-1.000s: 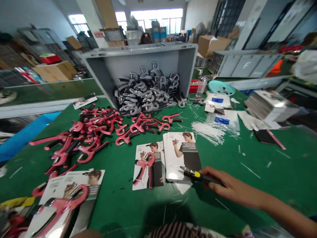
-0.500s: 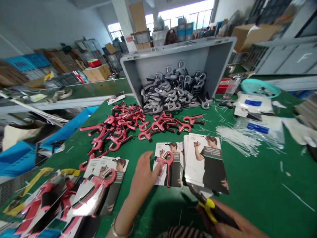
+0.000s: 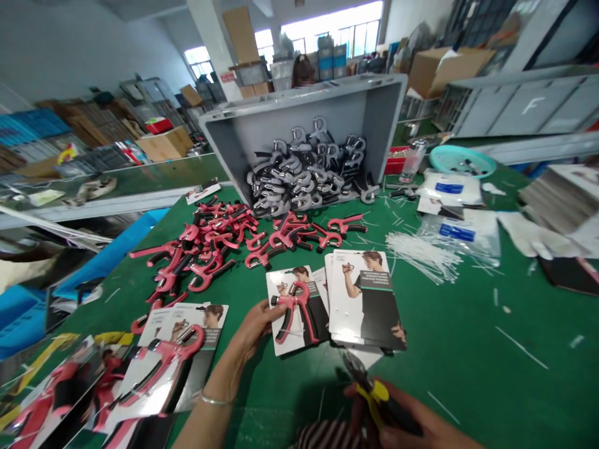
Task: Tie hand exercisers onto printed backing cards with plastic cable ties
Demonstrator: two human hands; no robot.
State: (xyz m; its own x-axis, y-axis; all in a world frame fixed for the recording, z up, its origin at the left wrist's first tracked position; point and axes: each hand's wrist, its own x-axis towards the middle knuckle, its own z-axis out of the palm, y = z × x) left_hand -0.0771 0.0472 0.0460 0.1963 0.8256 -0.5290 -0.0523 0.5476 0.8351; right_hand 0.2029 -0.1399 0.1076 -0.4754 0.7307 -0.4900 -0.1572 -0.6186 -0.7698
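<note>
My left hand (image 3: 256, 325) is closed on the left edge of a printed card (image 3: 279, 342), its thumb against the pink and black hand grip strengthener (image 3: 303, 305) lying on the card. The card tilts slightly beside a stack of matching cards (image 3: 367, 312). Diagonal cutting pliers (image 3: 372, 390) with yellow and black handles are in my right hand (image 3: 402, 415), jaws pointing up and left below the stack. Further left, other cards carry a pink hand grip strengthener (image 3: 180, 355). Behind them lies a loose pile of pink hand grip strengtheners (image 3: 219, 234).
A grey crate (image 3: 374, 118) on its side holds many grey hand grip strengtheners (image 3: 304, 174). White cable ties (image 3: 421, 255) lie right of the cards, near plastic bags (image 3: 482, 234) and a turquoise plate (image 3: 461, 153). Another card stack (image 3: 556, 199) stands far right. A person (image 3: 303, 72) is behind the crate.
My left hand has shifted from on top of the hand grip strengthener to the card's left edge, and the card is turned slightly. The pliers have dropped a little away from the stack.
</note>
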